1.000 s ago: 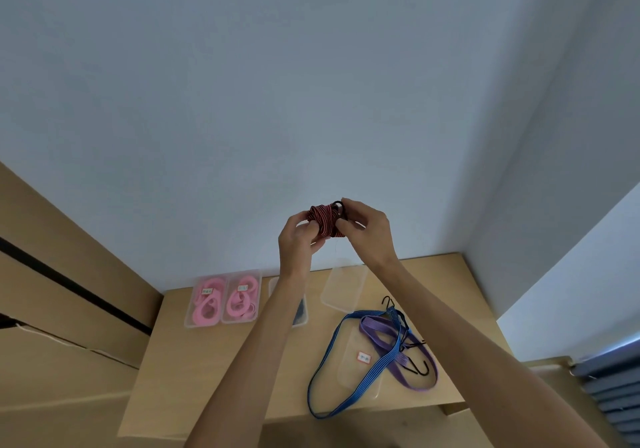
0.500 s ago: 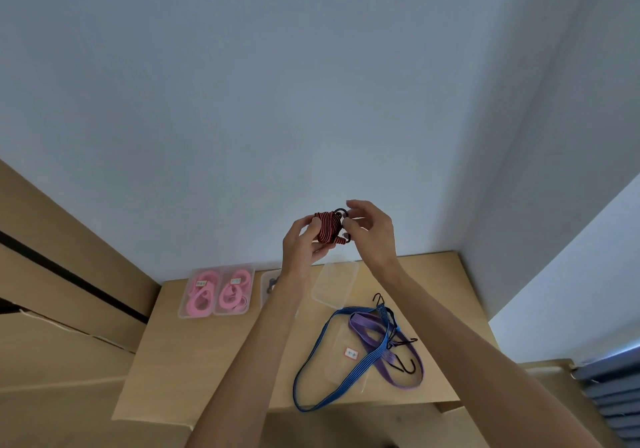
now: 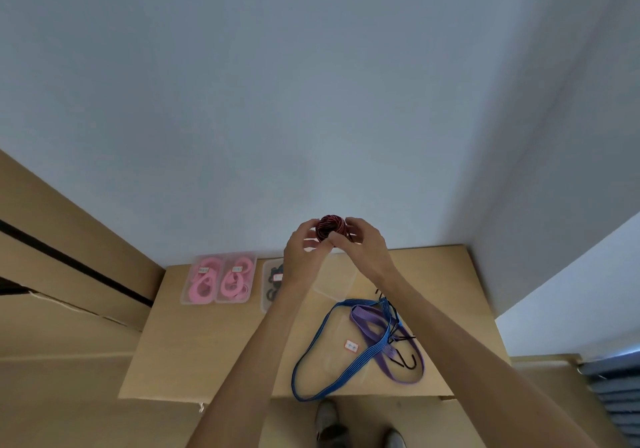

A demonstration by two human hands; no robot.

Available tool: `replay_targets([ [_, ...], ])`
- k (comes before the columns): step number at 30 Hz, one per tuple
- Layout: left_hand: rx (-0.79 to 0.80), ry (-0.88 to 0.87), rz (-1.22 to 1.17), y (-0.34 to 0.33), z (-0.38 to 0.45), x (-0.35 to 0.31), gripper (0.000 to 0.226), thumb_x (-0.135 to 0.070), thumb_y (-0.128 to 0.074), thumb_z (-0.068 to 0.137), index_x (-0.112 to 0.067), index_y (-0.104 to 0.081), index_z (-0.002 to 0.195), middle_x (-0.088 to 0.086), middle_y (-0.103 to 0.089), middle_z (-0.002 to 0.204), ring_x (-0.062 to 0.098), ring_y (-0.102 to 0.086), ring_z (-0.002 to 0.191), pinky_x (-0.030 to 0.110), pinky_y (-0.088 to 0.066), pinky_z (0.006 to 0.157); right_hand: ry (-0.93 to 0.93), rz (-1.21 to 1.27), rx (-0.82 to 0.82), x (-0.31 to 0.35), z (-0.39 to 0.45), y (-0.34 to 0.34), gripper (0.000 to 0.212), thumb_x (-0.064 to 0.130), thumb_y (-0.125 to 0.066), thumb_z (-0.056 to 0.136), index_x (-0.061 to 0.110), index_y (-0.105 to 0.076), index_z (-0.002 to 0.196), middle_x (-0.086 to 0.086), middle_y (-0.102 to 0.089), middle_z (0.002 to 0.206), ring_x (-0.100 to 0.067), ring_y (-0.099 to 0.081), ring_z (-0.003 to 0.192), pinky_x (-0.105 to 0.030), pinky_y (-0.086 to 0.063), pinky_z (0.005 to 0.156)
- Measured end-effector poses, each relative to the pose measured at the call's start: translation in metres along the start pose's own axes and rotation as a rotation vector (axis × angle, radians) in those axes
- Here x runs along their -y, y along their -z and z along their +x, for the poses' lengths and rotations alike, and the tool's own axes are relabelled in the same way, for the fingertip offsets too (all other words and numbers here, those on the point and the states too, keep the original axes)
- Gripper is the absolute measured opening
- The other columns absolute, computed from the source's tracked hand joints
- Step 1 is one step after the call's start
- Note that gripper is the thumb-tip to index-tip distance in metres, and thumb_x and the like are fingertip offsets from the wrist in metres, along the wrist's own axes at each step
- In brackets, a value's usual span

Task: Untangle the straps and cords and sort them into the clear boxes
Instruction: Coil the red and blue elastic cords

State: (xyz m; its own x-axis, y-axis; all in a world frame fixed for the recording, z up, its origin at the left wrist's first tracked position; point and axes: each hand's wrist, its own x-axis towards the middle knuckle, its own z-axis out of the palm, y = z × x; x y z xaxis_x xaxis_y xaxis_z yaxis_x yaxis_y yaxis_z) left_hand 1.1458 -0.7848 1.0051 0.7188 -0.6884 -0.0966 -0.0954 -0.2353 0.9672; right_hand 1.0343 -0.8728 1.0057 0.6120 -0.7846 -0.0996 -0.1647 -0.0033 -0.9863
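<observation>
Pale wood makes up the tabletop [image 3: 194, 354], which sits in a corner between light blue-grey walls [image 3: 311, 84], with wooden panelling [image 3: 62, 274] on the left. Nearest the camera, below the tabletop's front edge, a pair of shoes [image 3: 327, 420] shows on the floor.

On the near right part of the tabletop lies a long blue striped cord [image 3: 313, 350], looped wide and crossing a purple strap [image 3: 372, 337]; black hooks [image 3: 405, 361] lie tangled with them. Under the blue loop sits a clear piece [image 3: 343, 357] with a small red-edged label; whether it is a box or a lid cannot be told.

Farther back, an empty clear box [image 3: 337, 283] lies behind the tangle. To its left a clear box [image 3: 268, 285] holds dark cords, and beyond that two clear boxes [image 3: 218, 279] side by side hold pink coils.

Raised above the back of the tabletop, the left hand [image 3: 304, 247] and the right hand [image 3: 363, 243] meet around a red-and-black cord [image 3: 329, 226] wound into a tight ball. Both hands pinch it with curled fingertips, the left from the left side, the right from the right.
</observation>
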Motion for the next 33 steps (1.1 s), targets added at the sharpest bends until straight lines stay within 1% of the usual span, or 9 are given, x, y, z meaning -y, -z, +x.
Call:
replay_targets([
  [5, 0.025, 0.042, 0.046, 0.006, 0.031, 0.024, 0.039, -0.005, -0.065, 0.087, -0.018, -0.065, 0.124, -0.001, -0.072, 0.109, 0.017, -0.069, 0.099, 0.029, -0.055, 0.085, -0.016, -0.076, -0.091, -0.017, 0.024, -0.014, 0.024, 0.030, -0.072, 0.088, 0.036, -0.067, 0.111, 0.017, -0.060, 0.107, -0.011, -0.061, 0.106, -0.020, -0.046, 0.088],
  [9, 0.093, 0.042, 0.127, 0.011, 0.056, 0.049, 0.030, -0.008, -0.068, 0.088, -0.018, -0.066, 0.116, 0.001, -0.073, 0.097, 0.019, -0.070, 0.090, 0.030, -0.056, 0.081, -0.091, -0.132, -0.142, -0.043, 0.045, -0.029, 0.030, 0.029, -0.063, 0.096, 0.023, -0.062, 0.125, 0.009, -0.067, 0.106, -0.011, -0.065, 0.099, -0.017, -0.047, 0.077],
  [14, 0.251, 0.047, 0.235, 0.010, 0.088, 0.090, 0.026, -0.008, -0.067, 0.086, -0.019, -0.067, 0.110, -0.010, -0.072, 0.088, -0.005, -0.067, 0.080, 0.017, -0.052, 0.073, -0.207, -0.214, -0.200, -0.088, 0.065, -0.050, 0.026, 0.029, -0.053, 0.100, 0.020, -0.064, 0.122, -0.001, -0.072, 0.098, -0.011, -0.066, 0.087, -0.016, -0.046, 0.068],
  [16, 0.266, 0.120, 0.230, 0.008, 0.101, 0.109, 0.018, -0.011, -0.066, 0.090, -0.014, -0.067, 0.107, 0.001, -0.074, 0.096, 0.003, -0.069, 0.085, 0.026, -0.056, 0.079, -0.254, -0.195, -0.214, -0.106, 0.071, -0.056, 0.023, 0.025, -0.057, 0.097, 0.020, -0.066, 0.119, 0.001, -0.071, 0.101, -0.007, -0.065, 0.088, -0.007, -0.044, 0.066],
  [18, 0.272, 0.217, 0.207, 0.006, 0.109, 0.121, 0.020, -0.015, -0.064, 0.093, -0.007, -0.067, 0.111, 0.012, -0.073, 0.104, 0.023, -0.071, 0.095, 0.043, -0.058, 0.089, -0.293, -0.173, -0.214, -0.120, 0.077, -0.061, 0.022, 0.021, -0.061, 0.094, 0.021, -0.067, 0.115, 0.006, -0.070, 0.101, -0.008, -0.065, 0.090, -0.004, -0.045, 0.065],
  [21, 0.304, 0.230, 0.238, -0.002, 0.118, 0.135, 0.026, -0.015, -0.065, 0.092, -0.008, -0.066, 0.117, 0.010, -0.072, 0.105, 0.025, -0.070, 0.096, 0.043, -0.058, 0.088, -0.333, -0.221, -0.225, -0.139, 0.089, -0.066, 0.026, 0.023, -0.059, 0.095, 0.022, -0.066, 0.120, 0.005, -0.070, 0.105, -0.012, -0.065, 0.094, -0.010, -0.044, 0.069],
  [26, 0.337, 0.188, 0.350, -0.016, 0.135, 0.150, 0.033, 0.000, -0.061, 0.084, -0.013, -0.065, 0.114, 0.000, -0.073, 0.093, 0.014, -0.069, 0.086, 0.019, -0.053, 0.075, -0.361, -0.345, -0.266, -0.166, 0.111, -0.068, 0.024, 0.032, -0.052, 0.099, 0.023, -0.062, 0.118, -0.001, -0.073, 0.101, -0.014, -0.064, 0.082, -0.017, -0.039, 0.059],
  [30, 0.320, 0.091, 0.428, -0.028, 0.144, 0.169, 0.030, 0.002, -0.061, 0.084, -0.011, -0.068, 0.110, 0.004, -0.074, 0.091, 0.020, -0.069, 0.084, 0.034, -0.057, 0.079, -0.393, -0.448, -0.263, -0.188, 0.122, -0.070, 0.026, 0.039, -0.046, 0.102, 0.026, -0.054, 0.123, -0.006, -0.070, 0.081, -0.015, -0.057, 0.063, -0.025, -0.034, 0.049],
  [33, 0.313, 0.063, 0.450, -0.036, 0.152, 0.185, 0.027, 0.002, -0.061, 0.083, -0.013, -0.069, 0.104, 0.000, -0.072, 0.090, 0.016, -0.068, 0.081, 0.031, -0.056, 0.076, -0.415, -0.406, -0.287, -0.201, 0.133, -0.068, 0.026, 0.038, -0.044, 0.103, 0.025, -0.058, 0.121, -0.008, -0.069, 0.085, -0.016, -0.060, 0.067, -0.026, -0.041, 0.050],
])
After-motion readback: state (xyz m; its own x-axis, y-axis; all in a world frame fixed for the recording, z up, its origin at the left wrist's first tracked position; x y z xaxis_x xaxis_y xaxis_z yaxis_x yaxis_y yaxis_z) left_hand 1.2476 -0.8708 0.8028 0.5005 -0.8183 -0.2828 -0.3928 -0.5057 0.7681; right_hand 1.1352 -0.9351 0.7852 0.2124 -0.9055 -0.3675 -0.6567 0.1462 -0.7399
